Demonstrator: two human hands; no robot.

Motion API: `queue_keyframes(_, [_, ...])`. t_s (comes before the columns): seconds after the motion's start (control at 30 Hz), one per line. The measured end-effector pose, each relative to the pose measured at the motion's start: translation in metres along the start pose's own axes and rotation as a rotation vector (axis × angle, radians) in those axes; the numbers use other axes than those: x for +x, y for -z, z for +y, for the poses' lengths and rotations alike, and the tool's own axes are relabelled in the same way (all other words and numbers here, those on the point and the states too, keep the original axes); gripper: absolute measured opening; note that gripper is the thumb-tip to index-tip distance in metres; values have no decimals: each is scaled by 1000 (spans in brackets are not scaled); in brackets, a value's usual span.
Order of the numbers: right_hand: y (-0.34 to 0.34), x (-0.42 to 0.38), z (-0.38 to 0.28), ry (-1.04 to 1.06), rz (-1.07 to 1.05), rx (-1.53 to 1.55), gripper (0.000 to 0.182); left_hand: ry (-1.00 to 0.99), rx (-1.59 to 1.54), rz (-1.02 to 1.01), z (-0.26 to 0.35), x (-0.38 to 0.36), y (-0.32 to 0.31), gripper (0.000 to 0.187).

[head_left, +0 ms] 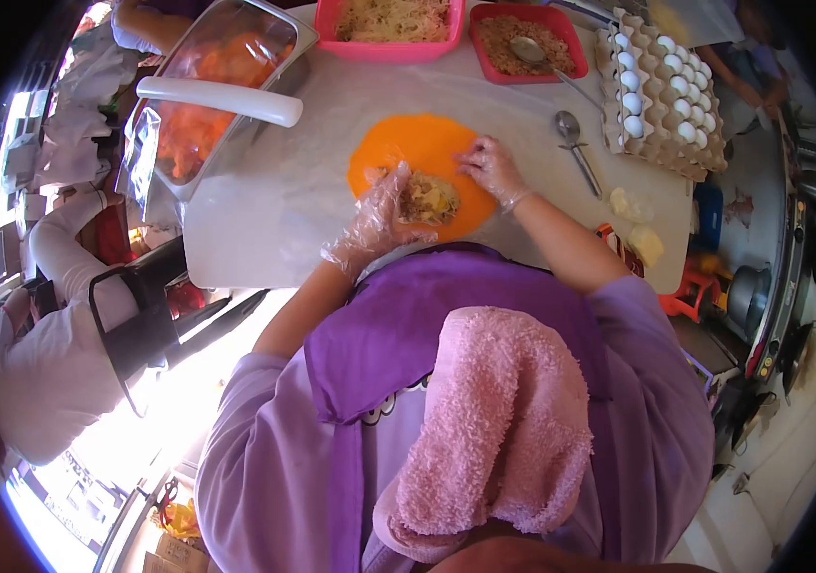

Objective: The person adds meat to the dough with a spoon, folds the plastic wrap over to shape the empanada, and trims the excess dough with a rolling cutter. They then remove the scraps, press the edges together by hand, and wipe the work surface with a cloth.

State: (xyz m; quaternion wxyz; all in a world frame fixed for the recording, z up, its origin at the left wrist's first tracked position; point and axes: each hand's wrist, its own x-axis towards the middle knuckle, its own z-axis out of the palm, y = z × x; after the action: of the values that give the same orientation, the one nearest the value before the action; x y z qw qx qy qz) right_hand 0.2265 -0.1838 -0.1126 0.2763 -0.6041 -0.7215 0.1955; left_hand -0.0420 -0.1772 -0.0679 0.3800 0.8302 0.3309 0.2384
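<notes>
A flat round orange sheet of dough [413,136] lies on the white table. On its lower middle sits a mound of filling [430,201] with pale and yellow bits. My left hand [381,215], in a clear plastic glove, curves round the left side of the mound with its fingers apart, resting against it. Over the right edge of the sheet is my right hand [492,170], also gloved, its fingertips pinched together at the orange edge; what they hold is too small to make out.
A metal tray of orange dough [207,105] with a white rolling pin [222,101] across it stands left. Behind are a pink tub of shreds [391,21] and a red tub of filling [525,43]. Right are egg trays [661,91] and a metal scoop [578,153]. Another person's arm [150,24] shows top left.
</notes>
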Motion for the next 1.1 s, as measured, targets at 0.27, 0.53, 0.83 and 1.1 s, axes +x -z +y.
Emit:
queue_keyframes(0.27, [4,1,4,-117,-95,34,20,-63,77,94,1,-4,-1,102])
queue_keyframes(0.53, [6,-3,27,-152,-212,271,38,98,-43,170,-2,-10,13,99])
queue_keyframes(0.83, [12,1,15,-312,-303,246,44,54,138,83,-40,-25,0,131])
queue_keyframes(1.1, [23,-16,-45,156,-428,-40,111,47,369,-206,-32,1,-1,138])
